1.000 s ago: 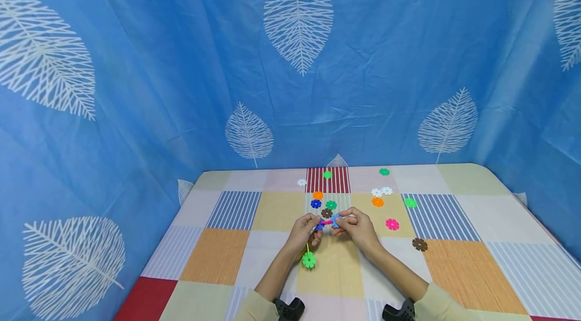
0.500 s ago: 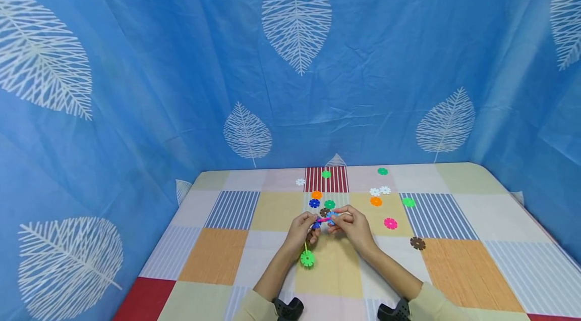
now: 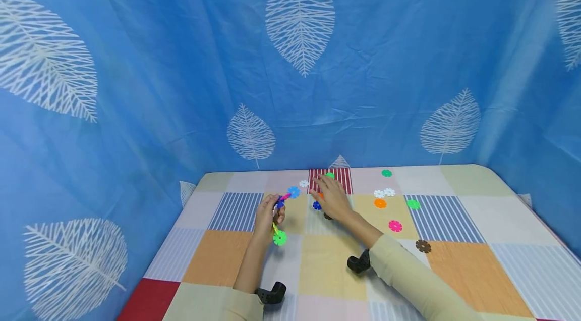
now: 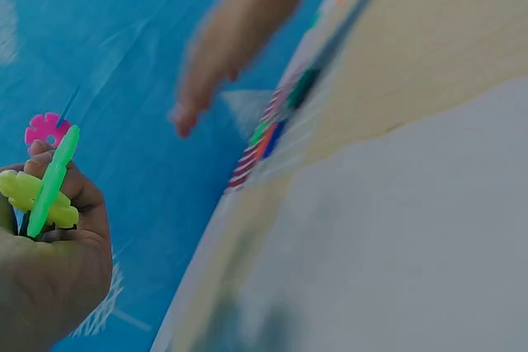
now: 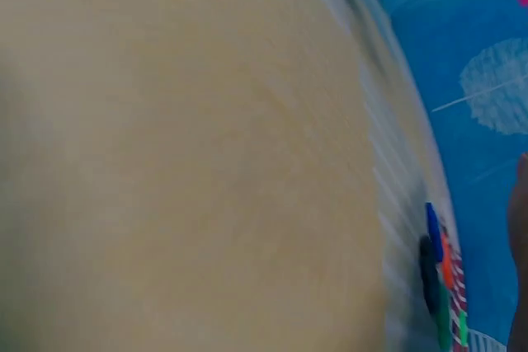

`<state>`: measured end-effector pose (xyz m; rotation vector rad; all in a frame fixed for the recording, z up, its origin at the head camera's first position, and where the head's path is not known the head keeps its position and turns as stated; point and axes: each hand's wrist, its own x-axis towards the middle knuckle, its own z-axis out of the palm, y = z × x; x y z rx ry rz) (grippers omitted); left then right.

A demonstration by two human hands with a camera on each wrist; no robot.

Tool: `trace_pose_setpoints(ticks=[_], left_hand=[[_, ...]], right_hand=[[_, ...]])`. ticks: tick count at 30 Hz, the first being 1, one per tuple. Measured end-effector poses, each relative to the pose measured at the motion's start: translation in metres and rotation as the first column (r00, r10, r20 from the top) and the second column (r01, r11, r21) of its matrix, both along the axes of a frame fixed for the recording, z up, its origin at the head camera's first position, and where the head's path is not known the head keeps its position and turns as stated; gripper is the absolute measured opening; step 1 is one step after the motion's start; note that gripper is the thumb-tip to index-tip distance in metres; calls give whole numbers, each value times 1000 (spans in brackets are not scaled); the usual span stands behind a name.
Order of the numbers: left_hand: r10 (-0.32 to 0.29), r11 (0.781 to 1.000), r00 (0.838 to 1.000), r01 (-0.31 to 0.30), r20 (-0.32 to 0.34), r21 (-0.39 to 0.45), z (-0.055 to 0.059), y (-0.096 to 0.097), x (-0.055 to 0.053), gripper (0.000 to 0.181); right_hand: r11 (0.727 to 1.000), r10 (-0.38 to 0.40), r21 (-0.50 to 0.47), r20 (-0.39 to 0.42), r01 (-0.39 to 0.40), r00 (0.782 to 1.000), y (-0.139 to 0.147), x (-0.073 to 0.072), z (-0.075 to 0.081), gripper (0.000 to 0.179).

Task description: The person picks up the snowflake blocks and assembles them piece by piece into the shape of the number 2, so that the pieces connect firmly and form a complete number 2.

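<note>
My left hand (image 3: 267,217) is raised at the middle left of the table, gripping a chain of slotted flower-shaped plastic discs. In it, a light blue disc (image 3: 293,192) sits at the far end, joined to a pink disc (image 3: 285,197), then a dark blue disc (image 3: 280,204) at the fingertips. A bright green disc (image 3: 280,237) hangs below the palm, joined to a yellow disc (image 4: 25,191). The fingers hide the chain's middle. My right hand (image 3: 335,199) reaches with extended fingers over several loose discs, holding nothing, and partly covers an orange disc (image 3: 321,195) and a brown disc (image 3: 328,216).
Beside the right hand lie a dark blue disc (image 3: 317,205) and a white disc (image 3: 304,183). Farther right are two white discs (image 3: 384,193), an orange disc (image 3: 380,203), a pink disc (image 3: 395,226) and a brown disc (image 3: 423,246). A blue leaf-print curtain (image 3: 363,84) surrounds the patchwork-covered table (image 3: 331,270).
The hands have parted. My right hand has let go of the light blue disc and moved forward over the loose discs; my left hand has carried the chain left and slightly forward.
</note>
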<state>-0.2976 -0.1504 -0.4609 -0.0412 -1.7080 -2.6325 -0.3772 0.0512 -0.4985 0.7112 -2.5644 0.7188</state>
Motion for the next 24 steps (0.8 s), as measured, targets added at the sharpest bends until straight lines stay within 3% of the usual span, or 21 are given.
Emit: trace_pose_setpoints(ticks=[2,4,8,11,15,19,24], left_hand=[[17,1000,1000,-17,-8,7,7,-7,2,20],[38,999,999,-38,-13,17,11,-12,5,21],[71,996,997,-70,-4,52,9,-18,6,22],[83,994,997,-83,1,69,3,-19,2,22],[97,993,995,-96,-9,69,2,-21,-1,23],[66,996,997,-63,-41,63,9,-23,0,22],[20,999,999,-19,-37,27,16,-19,7,21]], right_hand=[[988,-6,156,28,2,1000,-9,-10,-3,51],[958,-19,288,75,-4,997,-17,-17,-8,52],[899,-42,436,177,-40,983,-25,-24,-17,53],[894,-66,445,233,-46,970,-24,-27,-22,55],[901,-120,433,235,7,965,-21,-34,-25,62],[908,-180,411,223,75,958,-16,-42,-23,65],[931,-201,355,303,85,932,-4,-42,-22,64]])
